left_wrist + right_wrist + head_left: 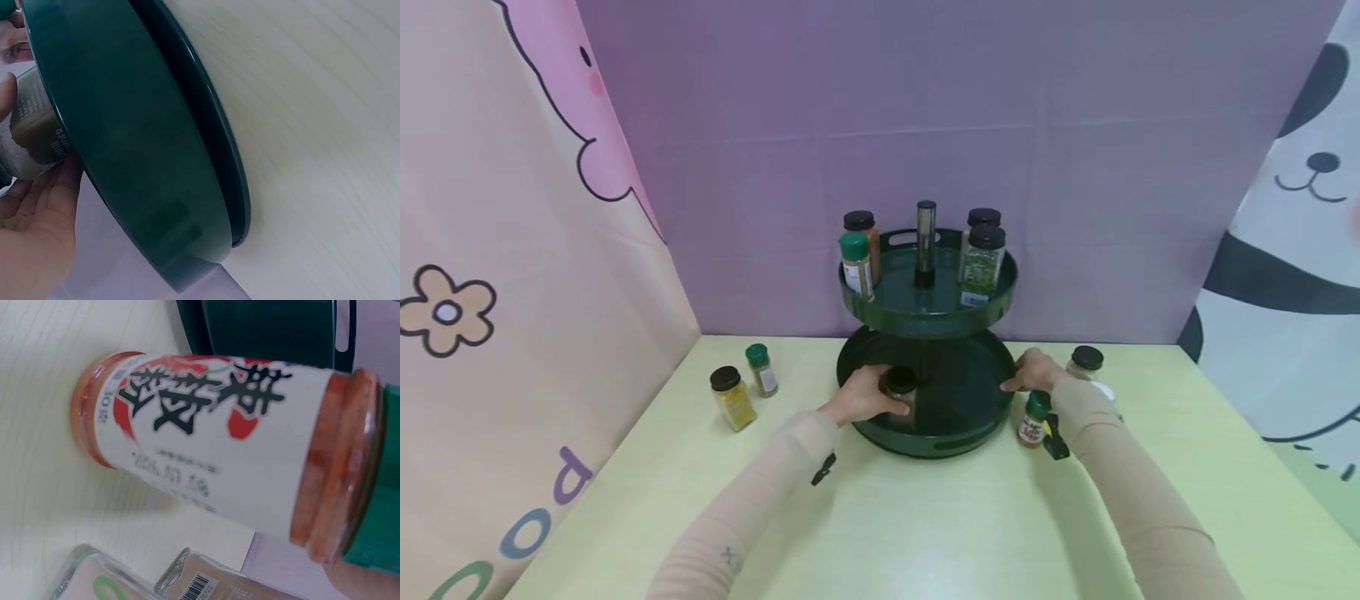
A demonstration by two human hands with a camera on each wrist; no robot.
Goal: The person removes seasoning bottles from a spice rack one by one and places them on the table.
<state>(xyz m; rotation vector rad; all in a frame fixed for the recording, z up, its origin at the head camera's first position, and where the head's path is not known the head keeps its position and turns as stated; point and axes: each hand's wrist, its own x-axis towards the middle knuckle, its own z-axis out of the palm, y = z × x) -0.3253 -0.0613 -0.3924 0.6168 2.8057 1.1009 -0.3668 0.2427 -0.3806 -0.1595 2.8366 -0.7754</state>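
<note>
On the lower tray of a dark green two-tier rack [925, 446] stands a glass spice jar [901, 400] with a black lid. My left hand [861, 395] grips this jar, thumb on one side and fingers on the other; in the left wrist view brownish contents show through its glass [39, 128]. At the tray's right edge, my right hand [1036, 371] holds the rim, one digit reaching over it; the other fingers are partly hidden. Just below the right wrist, a green-capped jar with a white and red label [1032, 423] stands on the table, large in the right wrist view [212, 444].
The upper tray [925, 321] bears several jars, among them a green-capped one [857, 271] and one with green flakes [981, 271]. Left on the table [910, 525] stand a yellow jar [735, 404] and a small green-capped jar [763, 373]. A black-lidded jar [1086, 360] stands at right.
</note>
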